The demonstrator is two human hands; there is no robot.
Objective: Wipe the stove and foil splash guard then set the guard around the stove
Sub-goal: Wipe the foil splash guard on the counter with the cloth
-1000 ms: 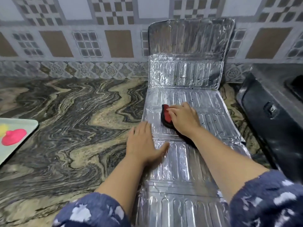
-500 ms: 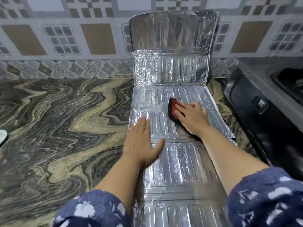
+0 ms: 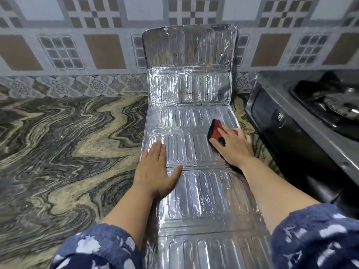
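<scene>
The ribbed foil splash guard [image 3: 194, 152] lies unfolded along the counter, its far panels leaning upright against the tiled wall. My left hand [image 3: 155, 171] presses flat on the guard's left side, fingers apart, holding nothing. My right hand [image 3: 233, 146] rests on a red and black scrub sponge [image 3: 215, 129] near the guard's right edge, fingers over the sponge. The dark stove [image 3: 303, 121] stands to the right of the guard, with a burner showing at the far right.
The marble-patterned countertop [image 3: 68, 152] stretches to the left of the guard. A patterned tiled wall [image 3: 97, 51] runs along the back. The stove's front face stands close beside the guard's right edge.
My right hand has slid the sponge rightward across the foil, from the panel's left-middle to its right edge. My left hand stays pressed on the guard. The view has shifted right.
</scene>
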